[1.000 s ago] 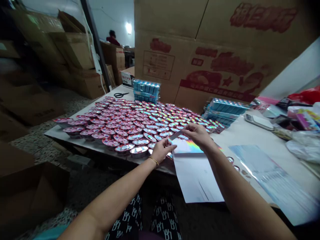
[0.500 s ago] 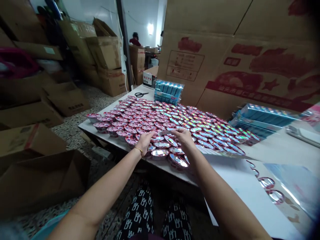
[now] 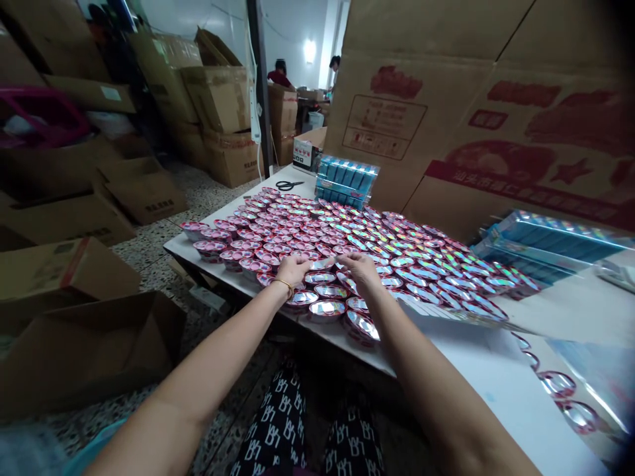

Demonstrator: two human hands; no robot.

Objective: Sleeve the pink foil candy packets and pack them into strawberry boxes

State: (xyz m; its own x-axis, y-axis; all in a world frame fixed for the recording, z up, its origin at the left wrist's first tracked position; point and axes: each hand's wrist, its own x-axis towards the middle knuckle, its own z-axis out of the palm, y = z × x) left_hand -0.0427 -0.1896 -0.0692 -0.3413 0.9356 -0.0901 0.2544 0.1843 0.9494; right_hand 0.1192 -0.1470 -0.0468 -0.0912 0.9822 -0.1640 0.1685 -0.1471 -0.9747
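Both my hands are over rows of small round tubs with shiny foil-like lids and red-pink rims on the table. A thin, pale strip spans the gap between my fingertips; its kind is too small to make out. My left hand, with a gold bangle at the wrist, pinches the strip's left end. At its right end, the fingers of my right hand are pinched together. Lids nearer the left look pink, while those on the right reflect rainbow colours.
White sheets lie at the right, beside a few loose tubs. Blue packs in clear plastic and black scissors are at the back. A large cardboard panel stands behind. Open cartons fill the left floor. People are far off.
The view has shifted slightly, so the table and boxes appear further right. Both hands stay close together over the tubs with the strip between them, which looks brighter and more tilted now.
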